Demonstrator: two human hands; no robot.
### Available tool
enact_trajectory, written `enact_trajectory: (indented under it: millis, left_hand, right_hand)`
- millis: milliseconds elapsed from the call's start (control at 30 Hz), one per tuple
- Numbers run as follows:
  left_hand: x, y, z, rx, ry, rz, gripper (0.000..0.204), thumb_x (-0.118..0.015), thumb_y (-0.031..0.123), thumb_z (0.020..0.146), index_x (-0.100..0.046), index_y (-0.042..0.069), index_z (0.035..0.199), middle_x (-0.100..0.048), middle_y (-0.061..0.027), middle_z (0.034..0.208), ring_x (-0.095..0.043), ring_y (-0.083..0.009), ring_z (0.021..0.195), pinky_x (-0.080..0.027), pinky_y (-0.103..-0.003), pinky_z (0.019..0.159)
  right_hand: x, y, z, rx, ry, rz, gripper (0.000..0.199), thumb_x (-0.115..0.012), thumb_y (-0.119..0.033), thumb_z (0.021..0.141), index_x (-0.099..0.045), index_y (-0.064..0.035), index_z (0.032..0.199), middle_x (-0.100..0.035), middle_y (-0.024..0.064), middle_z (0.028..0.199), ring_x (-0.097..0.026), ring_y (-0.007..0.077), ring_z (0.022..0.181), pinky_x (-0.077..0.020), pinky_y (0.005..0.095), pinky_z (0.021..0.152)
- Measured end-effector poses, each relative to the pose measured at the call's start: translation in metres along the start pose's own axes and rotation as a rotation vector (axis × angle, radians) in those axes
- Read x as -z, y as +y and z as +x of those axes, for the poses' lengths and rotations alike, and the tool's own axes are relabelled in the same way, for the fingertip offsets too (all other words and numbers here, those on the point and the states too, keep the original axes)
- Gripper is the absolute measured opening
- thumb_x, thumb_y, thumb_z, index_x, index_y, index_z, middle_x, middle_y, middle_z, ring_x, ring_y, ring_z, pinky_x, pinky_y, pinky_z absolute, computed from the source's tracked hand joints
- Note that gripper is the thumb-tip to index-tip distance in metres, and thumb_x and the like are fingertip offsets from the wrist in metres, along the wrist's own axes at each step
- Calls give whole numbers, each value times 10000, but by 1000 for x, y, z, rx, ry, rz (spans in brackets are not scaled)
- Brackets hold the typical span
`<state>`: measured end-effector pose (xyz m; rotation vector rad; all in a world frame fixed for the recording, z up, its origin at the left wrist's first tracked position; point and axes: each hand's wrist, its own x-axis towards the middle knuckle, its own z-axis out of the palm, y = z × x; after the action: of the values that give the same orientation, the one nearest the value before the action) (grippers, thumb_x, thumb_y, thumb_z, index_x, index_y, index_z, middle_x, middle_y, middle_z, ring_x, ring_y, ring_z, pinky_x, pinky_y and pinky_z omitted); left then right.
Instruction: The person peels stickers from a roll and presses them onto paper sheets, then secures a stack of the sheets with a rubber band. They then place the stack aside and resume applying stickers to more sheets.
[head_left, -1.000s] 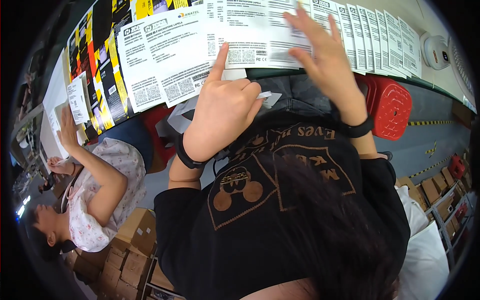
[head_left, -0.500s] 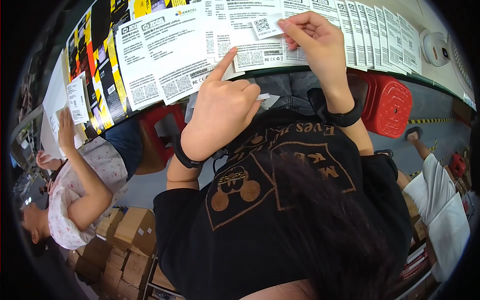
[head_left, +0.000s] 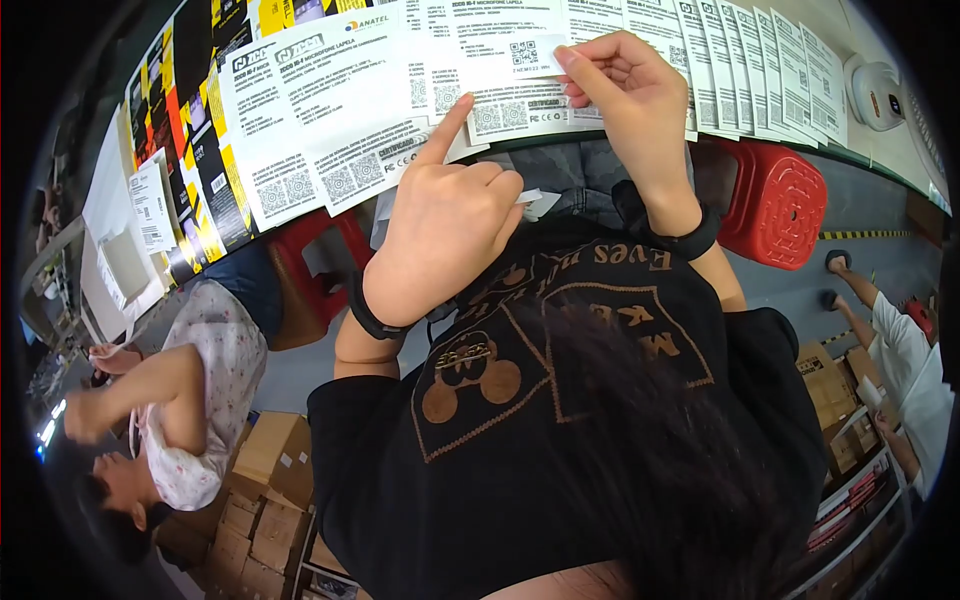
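Note:
My right hand [head_left: 640,115] pinches the right edge of a small white label [head_left: 530,57] with a square code on it. The label lies over a white printed sheet [head_left: 545,112], its left part level with the sheet. My left hand [head_left: 445,220] stretches its index finger to the lower left part of that sheet. The left hand's other fingers are curled in, and a small white paper piece [head_left: 540,200] sticks out beside them. More white printed sheets [head_left: 340,95] overlap to the left, one carrying a colored logo.
A fanned row of white sheets [head_left: 770,85] runs right along the table, toward a round white device [head_left: 875,97]. Yellow-and-black printed boxes [head_left: 205,150] are at left. Red stools [head_left: 785,210] stand below the table edge. A co-worker [head_left: 190,400] sits at left; another person [head_left: 905,350] is at right.
My right hand has lowered the label slightly, and it now lies straighter over the sheet. My left hand stays nearly still. The co-worker's hand at left has drawn back from the table.

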<state>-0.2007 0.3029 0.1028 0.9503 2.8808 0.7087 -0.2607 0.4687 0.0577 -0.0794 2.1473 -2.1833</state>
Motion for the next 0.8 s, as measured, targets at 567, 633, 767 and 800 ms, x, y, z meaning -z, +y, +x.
enact_trajectory:
  millis: [567,633,767,800]
  left_hand:
    - [-2,0,1,27,-20,-34,144,-654,46,648,-525,30,587,-478,-70,500,-512,-254,491,-317,-437,1048]
    - [-1,2,0,27,1,-24,141,-651,50,645,-527,34,581,-481,-68,496,-524,-246,499,-311,-436,1050]
    - [-2,5,-2,25,47,-10,134,-645,59,641,-533,42,571,-487,-62,488,-547,-228,515,-296,-437,1055]
    - [-2,4,-1,21,56,-9,133,-646,61,643,-534,43,574,-487,-61,489,-547,-228,516,-293,-441,1056]
  right_hand:
    - [-4,24,15,276,113,-826,405,-633,-190,806,-494,-67,1165,-531,128,1145,-518,224,1030,-405,348,889]
    - [-3,17,17,240,104,-769,450,-621,-227,814,-467,-89,1214,-499,136,1208,-489,244,1092,-371,382,945]
    - [2,-4,4,716,10,-646,322,-581,-126,839,-522,-34,1142,-619,123,973,-574,189,950,-410,350,902]
    - [1,-5,-2,708,-100,-722,329,-554,-149,853,-515,-45,1163,-594,122,1046,-539,200,1018,-346,375,953]
